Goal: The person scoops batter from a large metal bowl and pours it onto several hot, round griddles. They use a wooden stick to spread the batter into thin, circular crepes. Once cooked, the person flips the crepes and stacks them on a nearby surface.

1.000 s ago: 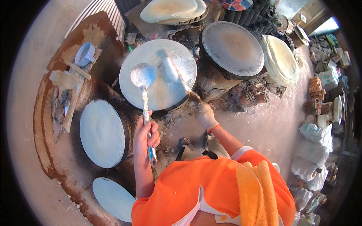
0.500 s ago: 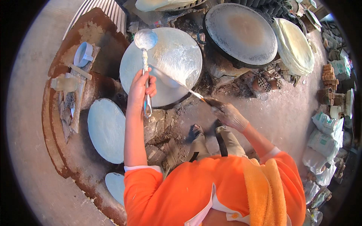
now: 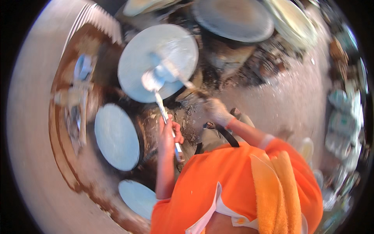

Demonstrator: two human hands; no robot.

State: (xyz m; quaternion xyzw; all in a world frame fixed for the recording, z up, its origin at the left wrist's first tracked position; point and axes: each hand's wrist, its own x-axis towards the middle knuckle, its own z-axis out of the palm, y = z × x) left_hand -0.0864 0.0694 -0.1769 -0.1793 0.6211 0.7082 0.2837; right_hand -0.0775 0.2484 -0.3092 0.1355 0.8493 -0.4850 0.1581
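Note:
My left hand (image 3: pixel 167 136) is closed around the handle of a ladle (image 3: pixel 152 81), whose round metal bowl hangs over the near part of a large round griddle (image 3: pixel 130 66). A pale whitish layer covers the griddle top. My right hand (image 3: pixel 218 112), which seems to wear a light glove, grips a long, flat spatula (image 3: pixel 173 71). Its blade reaches over the middle of the griddle, behind and right of the ladle bowl. Motion blur hides the blade's edge, so I cannot tell whether it touches the surface.
A second griddle (image 3: pixel 233 19) stands at the far right, beside a stack of thin round sheets (image 3: pixel 294 23). Two more pale round plates (image 3: pixel 117 136) sit to my left. Beyond them, a brown ledge holds a white cup (image 3: pixel 82 67). White bags (image 3: pixel 343 124) line the right side.
The ladle has come nearer to me, its bowl now over the griddle's near part. My right hand has moved left with the spatula. The whole view has shifted and blurred.

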